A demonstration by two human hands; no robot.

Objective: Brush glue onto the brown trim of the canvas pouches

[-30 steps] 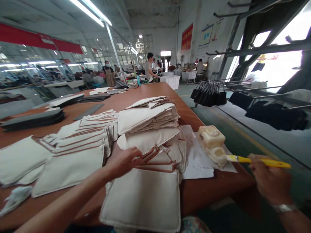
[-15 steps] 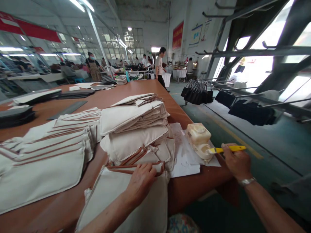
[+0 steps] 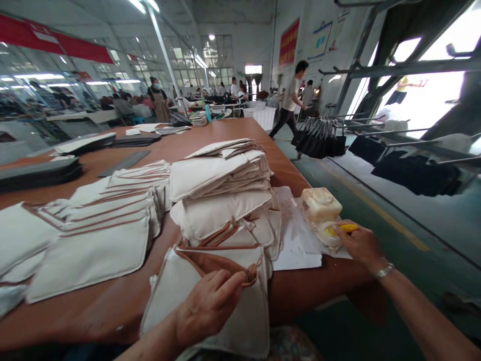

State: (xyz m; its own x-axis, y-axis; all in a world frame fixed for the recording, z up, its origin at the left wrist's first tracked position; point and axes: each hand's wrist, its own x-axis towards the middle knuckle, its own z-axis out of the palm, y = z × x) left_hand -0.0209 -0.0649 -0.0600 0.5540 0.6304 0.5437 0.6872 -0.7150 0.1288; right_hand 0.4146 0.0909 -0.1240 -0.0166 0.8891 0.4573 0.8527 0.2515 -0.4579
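Yellow brush (image 3: 349,227); red banner (image 3: 289,43), lettering (image 3: 288,49) illegible

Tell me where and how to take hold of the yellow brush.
Best to pinch the yellow brush by its handle, between thumb and fingers, coming from the right, as the right hand does. The handle is slim and juts rightward, away from the pale container, while the brush's other end sits at the container's opening, so the right side seems the cleaner approach.
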